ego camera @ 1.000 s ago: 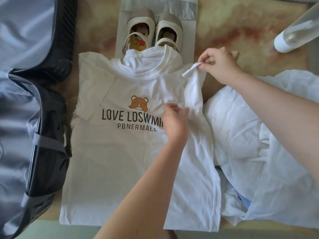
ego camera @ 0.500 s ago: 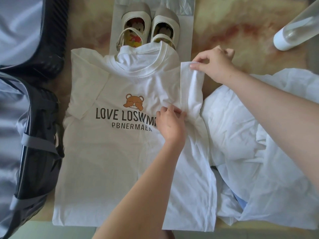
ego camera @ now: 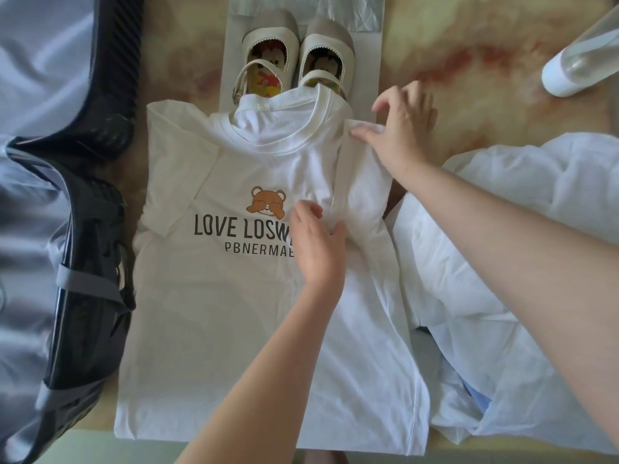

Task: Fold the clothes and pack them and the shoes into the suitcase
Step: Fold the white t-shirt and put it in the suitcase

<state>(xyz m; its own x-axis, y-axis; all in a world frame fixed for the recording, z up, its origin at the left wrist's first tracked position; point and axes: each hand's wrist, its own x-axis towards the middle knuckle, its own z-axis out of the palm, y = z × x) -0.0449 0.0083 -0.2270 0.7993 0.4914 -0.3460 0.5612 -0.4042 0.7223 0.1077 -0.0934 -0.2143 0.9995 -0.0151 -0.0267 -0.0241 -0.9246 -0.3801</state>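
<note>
A white T-shirt (ego camera: 214, 316) with a bear print lies face up on the table. Its right sleeve is folded inward over the chest. My left hand (ego camera: 318, 246) presses flat on the shirt at the base of that fold. My right hand (ego camera: 398, 135) rests on the folded sleeve, thumb on the hem and fingers lifted. Beyond the collar stands a pair of cream shoes (ego camera: 264, 58) on a grey bag (ego camera: 365, 61). The open suitcase (ego camera: 83, 262), black with grey lining, lies along the left.
A heap of white clothes (ego camera: 502, 262) with a bit of blue fabric lies at the right, touching the shirt. A clear bottle with a white cap (ego camera: 576, 61) lies at the top right. Marbled tabletop (ego camera: 469, 45) shows beyond my right hand.
My right hand has carried the pinched sleeve leftward, laid it down on the shirt and let go its pinch. My left hand stayed at the fold.
</note>
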